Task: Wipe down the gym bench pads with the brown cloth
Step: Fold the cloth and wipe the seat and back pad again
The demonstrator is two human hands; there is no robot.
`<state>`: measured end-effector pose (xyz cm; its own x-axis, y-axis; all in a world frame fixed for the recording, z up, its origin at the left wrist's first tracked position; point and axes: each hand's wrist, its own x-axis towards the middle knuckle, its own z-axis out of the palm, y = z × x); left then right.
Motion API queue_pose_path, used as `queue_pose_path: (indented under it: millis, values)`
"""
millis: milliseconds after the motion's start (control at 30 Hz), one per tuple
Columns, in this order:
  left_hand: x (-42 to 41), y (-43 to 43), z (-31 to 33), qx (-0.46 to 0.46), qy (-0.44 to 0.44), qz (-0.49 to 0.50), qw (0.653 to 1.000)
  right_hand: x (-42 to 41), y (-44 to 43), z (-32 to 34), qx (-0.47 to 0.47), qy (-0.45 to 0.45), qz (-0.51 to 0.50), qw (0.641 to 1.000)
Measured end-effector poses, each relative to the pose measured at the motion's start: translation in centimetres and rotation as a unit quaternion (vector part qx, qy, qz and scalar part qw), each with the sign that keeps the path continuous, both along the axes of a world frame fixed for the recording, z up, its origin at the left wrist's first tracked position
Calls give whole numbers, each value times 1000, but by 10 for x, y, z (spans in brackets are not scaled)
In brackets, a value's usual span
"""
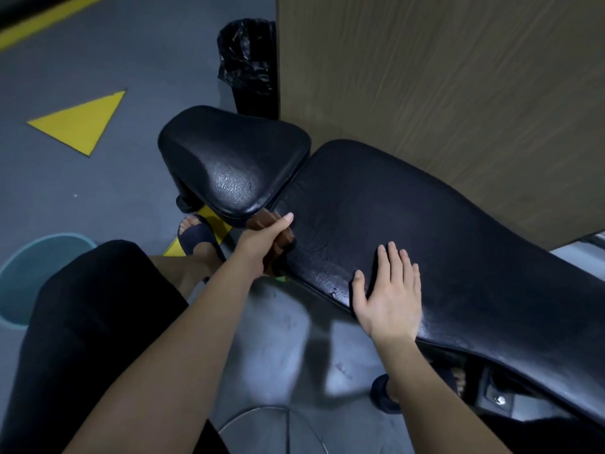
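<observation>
A black gym bench has a small seat pad [229,158] at the upper left and a long back pad [425,224] running to the lower right. My left hand [262,240] is shut on the brown cloth [281,244], pressed against the near edge of the long pad just below the gap between the two pads. Part of the cloth is hidden under my fingers. My right hand [389,296] lies flat and open on the long pad's near edge, fingers spread, holding nothing.
A wooden panel [442,77] stands right behind the bench. A black bin with a bag [248,60] sits at its left edge. A teal bucket [29,273] is on the grey floor at the left. My sandalled foot [196,237] rests under the seat pad.
</observation>
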<state>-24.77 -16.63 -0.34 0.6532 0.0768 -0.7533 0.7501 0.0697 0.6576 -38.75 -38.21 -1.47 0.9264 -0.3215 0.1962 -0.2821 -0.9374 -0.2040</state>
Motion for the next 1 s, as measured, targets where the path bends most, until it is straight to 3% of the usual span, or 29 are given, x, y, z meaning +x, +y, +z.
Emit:
queue_pose_path:
  millis: [133,300,400,533,633,767,833,1000]
  values:
    - [10,2,5,-13,-25,8,1000,1,2,2,2,6,-2,1000]
    - [-32,-16,-9,61,-76,50,994,0,4,5,1,22,-9,1000]
    - [-65,-31,-24,53,-74,83,992,0,5,5,2,20,-8,1000]
    - [-47,-28,-31,95,-125,83,984,0,4,3,-2,19,-7,1000]
    - [-21,-13,-15,65,-86,59,992,-2,5,3,0,18,-6,1000]
    - [29,17,11,-11,33,-87,996,-2,5,3,-5,-7,-3,1000]
    - [36,19,15,-31,71,-107,991,-1,4,1,-12,-18,0,1000]
    - [15,3,-7,10,-76,2,997,-1,5,0,-10,-36,6,999]
